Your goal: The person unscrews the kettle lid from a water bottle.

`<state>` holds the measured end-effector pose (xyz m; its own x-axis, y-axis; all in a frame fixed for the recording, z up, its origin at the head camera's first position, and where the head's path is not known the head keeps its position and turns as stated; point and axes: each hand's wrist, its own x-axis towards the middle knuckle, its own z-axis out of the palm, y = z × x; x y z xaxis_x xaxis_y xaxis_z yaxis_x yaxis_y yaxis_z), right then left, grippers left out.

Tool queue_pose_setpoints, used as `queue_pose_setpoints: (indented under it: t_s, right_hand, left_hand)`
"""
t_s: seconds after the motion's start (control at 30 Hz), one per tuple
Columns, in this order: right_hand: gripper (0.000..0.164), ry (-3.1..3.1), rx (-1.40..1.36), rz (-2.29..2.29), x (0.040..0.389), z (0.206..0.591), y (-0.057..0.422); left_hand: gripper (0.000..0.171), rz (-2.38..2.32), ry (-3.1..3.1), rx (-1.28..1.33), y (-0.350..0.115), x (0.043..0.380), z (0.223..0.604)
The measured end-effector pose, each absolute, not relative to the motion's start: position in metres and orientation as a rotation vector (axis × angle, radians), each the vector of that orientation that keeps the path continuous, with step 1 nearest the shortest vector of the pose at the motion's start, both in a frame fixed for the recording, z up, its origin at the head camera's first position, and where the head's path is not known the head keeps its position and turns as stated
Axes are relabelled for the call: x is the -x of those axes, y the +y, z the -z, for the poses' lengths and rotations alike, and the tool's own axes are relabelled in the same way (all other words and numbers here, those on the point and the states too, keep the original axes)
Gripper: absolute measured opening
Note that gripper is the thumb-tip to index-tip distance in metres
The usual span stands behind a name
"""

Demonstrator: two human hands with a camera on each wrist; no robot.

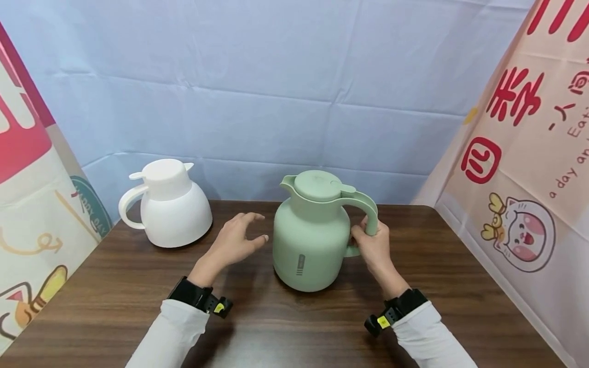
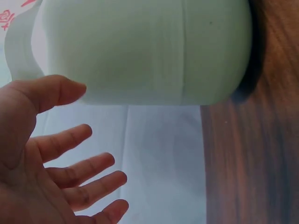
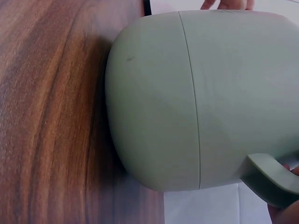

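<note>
A pale green thermal jug [image 1: 310, 240] stands upright near the middle of the wooden table, its spout to the left and its handle to the right. My right hand [image 1: 375, 243] grips the lower part of that handle; in the right wrist view the handle's base [image 3: 268, 175] shows with a little of the hand at the edge. To the jug's left, my left hand [image 1: 236, 237] is held with fingers spread and nothing in it. The left wrist view shows the left thumb [image 2: 56, 91] overlapping the jug's side [image 2: 140, 56].
A white jug [image 1: 177, 214] stands at the back left of the table [image 1: 267, 327], handle to the left. Behind the table hangs a light blue cloth [image 1: 257, 102]. Printed cloths flank both sides, one [image 1: 506, 220] with red characters and a cartoon cat.
</note>
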<state>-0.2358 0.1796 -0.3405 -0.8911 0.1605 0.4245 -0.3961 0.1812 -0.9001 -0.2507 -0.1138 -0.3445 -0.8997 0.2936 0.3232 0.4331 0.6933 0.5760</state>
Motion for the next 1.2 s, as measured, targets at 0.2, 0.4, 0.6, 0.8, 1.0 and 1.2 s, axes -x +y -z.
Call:
queue_pose_setpoints:
  t_s: [0.2, 0.4, 0.6, 0.8, 1.0, 1.2]
  right_hand:
    - [0.024, -2.034, -0.222, -1.737, 0.236, 0.342, 0.179]
    - [0.025, -2.003, -0.236, -1.756, 0.237, 0.343, 0.177]
    - [0.026, -1.991, -0.25, -1.771, 0.238, 0.343, 0.177]
    - [0.026, -2.009, -0.269, -1.757, 0.238, 0.343, 0.178]
    - [0.025, -2.007, -0.261, -1.751, 0.238, 0.342, 0.178]
    - [0.025, -1.994, -0.261, -1.764, 0.238, 0.341, 0.179]
  left_hand:
    - [0.051, 0.93, -2.671, 0.56, -0.113, 0.252, 0.335]
    - [0.051, 0.895, -2.633, 0.597, -0.111, 0.254, 0.325]
    - [0.053, 0.865, -2.624, 0.65, -0.108, 0.255, 0.312]
    - [0.056, 0.831, -2.644, 0.65, -0.105, 0.256, 0.297]
    - [0.055, 0.833, -2.638, 0.678, -0.101, 0.257, 0.285]
    - [0.055, 0.83, -2.631, 0.686, -0.096, 0.258, 0.276]
